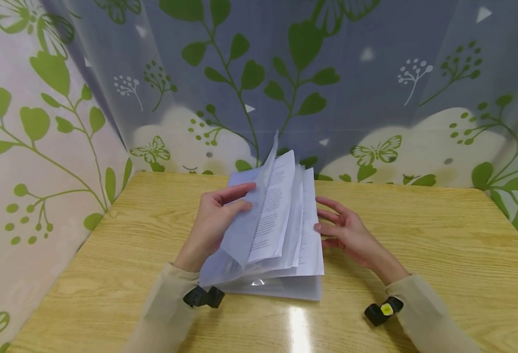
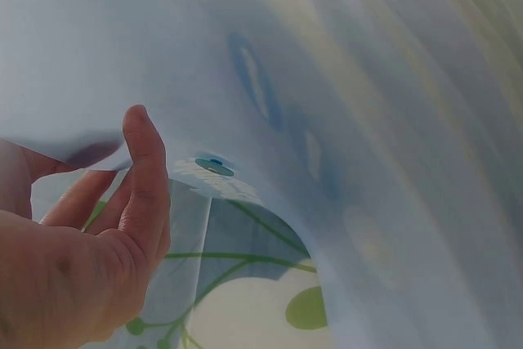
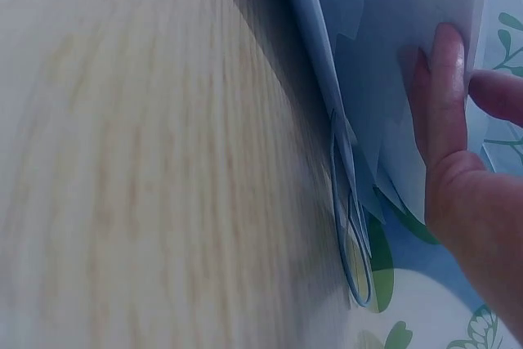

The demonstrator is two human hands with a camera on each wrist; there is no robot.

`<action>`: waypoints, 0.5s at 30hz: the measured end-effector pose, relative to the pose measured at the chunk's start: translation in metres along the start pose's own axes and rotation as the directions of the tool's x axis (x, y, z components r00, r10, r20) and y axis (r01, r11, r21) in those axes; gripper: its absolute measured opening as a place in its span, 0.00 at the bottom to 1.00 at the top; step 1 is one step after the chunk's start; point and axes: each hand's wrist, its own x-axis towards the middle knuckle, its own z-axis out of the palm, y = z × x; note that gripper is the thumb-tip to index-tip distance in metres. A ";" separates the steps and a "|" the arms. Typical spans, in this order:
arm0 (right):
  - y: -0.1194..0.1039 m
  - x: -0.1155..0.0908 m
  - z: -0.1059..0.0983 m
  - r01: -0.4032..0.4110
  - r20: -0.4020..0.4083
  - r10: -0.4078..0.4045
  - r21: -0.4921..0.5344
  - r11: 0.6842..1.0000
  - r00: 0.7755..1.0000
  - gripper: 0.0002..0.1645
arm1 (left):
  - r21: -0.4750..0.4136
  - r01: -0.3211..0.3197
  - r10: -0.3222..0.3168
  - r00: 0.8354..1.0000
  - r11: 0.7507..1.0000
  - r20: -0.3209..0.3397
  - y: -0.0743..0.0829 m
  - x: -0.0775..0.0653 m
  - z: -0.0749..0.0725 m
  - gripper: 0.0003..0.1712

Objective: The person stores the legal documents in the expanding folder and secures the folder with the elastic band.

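Observation:
A translucent bluish plastic document folder [image 1: 276,289] lies on the table with several printed papers [image 1: 274,206] fanned out in it. My left hand [image 1: 214,218] pinches its raised cover [image 1: 236,240] between thumb and fingers, holding it up and to the left. In the left wrist view, a small teal snap button [image 2: 214,167] shows on the plastic near the thumb. At the right edge of the papers, my right hand [image 1: 347,228] grips with thumb and fingertips. In the right wrist view, sheets [image 3: 392,55] stand close by its fingers [image 3: 447,96]. Some fingertips are hidden by paper.
The wood-grain table [image 1: 109,274] reaches out on both sides of the folder. A patterned curtain [image 1: 373,88] with green leaves hangs behind the far edge and along the left side. Each sleeve has a black wrist device [image 1: 203,296] strapped on.

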 end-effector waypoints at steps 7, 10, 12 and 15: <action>0.000 0.004 0.003 0.002 0.003 -0.002 0.010 1.000 1.000 0.46 | -0.006 -0.003 0.003 1.000 1.000 0.002 0.001 0.000 0.000 0.24; 0.000 0.005 0.004 0.001 0.006 -0.001 0.019 1.000 1.000 0.46 | -0.009 0.000 0.000 1.000 1.000 0.003 0.001 0.000 0.001 0.25; 0.000 0.005 0.005 -0.002 0.008 0.002 0.022 1.000 1.000 0.47 | -0.006 0.001 -0.001 1.000 1.000 0.005 0.000 0.000 0.000 0.25; 0.000 0.006 0.006 -0.007 0.010 0.006 0.022 1.000 1.000 0.47 | -0.005 0.003 -0.003 1.000 1.000 0.007 0.000 0.000 0.000 0.25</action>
